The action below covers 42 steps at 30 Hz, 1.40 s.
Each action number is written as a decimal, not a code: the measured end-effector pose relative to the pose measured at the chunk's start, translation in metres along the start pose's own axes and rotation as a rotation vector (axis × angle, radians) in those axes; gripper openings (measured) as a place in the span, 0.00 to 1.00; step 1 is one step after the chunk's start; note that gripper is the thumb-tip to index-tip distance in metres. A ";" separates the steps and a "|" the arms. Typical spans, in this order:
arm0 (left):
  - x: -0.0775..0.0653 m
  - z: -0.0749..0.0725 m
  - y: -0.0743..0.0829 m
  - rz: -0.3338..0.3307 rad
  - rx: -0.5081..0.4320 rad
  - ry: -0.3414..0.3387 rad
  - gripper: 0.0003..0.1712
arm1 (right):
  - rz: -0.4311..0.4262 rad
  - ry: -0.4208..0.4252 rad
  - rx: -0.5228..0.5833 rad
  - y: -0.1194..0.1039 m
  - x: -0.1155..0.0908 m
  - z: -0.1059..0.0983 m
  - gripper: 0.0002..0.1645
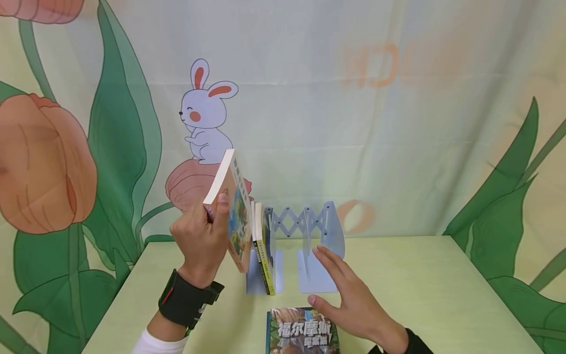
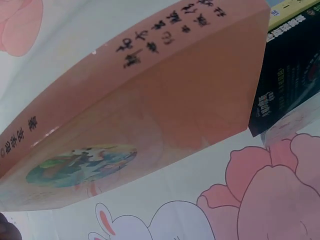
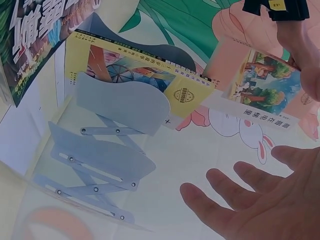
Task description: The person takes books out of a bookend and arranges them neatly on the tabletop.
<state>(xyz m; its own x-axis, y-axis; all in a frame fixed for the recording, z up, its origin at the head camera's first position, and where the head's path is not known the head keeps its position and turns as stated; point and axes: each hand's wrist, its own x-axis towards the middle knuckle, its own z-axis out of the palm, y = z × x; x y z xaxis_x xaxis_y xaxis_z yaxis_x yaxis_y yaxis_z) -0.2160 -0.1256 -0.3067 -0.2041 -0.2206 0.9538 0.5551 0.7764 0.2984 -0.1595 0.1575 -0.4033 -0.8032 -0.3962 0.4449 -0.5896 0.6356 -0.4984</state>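
My left hand (image 1: 201,238) grips a pink-spined paperback book (image 1: 238,211) by its edge, thumb across the cover, and holds it raised and tilted at the left of the bookend rack. In the left wrist view the book's pink spine and back cover (image 2: 200,100) fill much of the picture. A grey-blue expandable bookend rack (image 1: 325,250) stands on the table, with thin yellow-spined books (image 1: 264,255) upright in its left slot. My right hand (image 1: 353,300) hovers with fingers spread, holding nothing. Below it a dark-covered book (image 1: 302,332) lies flat near the front.
The pale green table (image 1: 420,280) runs back to a printed curtain (image 1: 287,98) with a rabbit, tulips and leaves. The rack's crossed metal links (image 3: 100,190) join its upright plates. A black band (image 1: 190,300) wraps the left wrist.
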 end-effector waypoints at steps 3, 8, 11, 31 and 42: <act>0.002 -0.001 0.002 0.016 0.002 0.011 0.36 | 0.000 0.001 -0.002 0.000 0.000 -0.001 0.48; 0.004 -0.003 0.005 0.013 -0.015 0.022 0.36 | 0.015 -0.006 0.006 -0.002 0.000 -0.003 0.47; 0.006 -0.005 0.008 0.015 -0.033 0.037 0.37 | 0.019 -0.003 0.017 -0.003 0.000 -0.004 0.47; -0.003 -0.010 0.037 0.082 -0.169 -0.024 0.34 | 0.010 0.064 0.035 -0.006 -0.002 -0.008 0.48; -0.016 -0.014 0.048 0.071 -0.226 -0.075 0.32 | 0.014 0.105 0.046 -0.008 -0.003 -0.009 0.49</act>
<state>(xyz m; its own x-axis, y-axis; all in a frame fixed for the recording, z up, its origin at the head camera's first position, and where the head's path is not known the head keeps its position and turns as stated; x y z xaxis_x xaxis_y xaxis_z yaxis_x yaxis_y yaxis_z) -0.1744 -0.0928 -0.3072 -0.2128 -0.1189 0.9698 0.7346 0.6349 0.2390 -0.1521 0.1598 -0.3938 -0.7993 -0.3142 0.5122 -0.5836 0.6089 -0.5373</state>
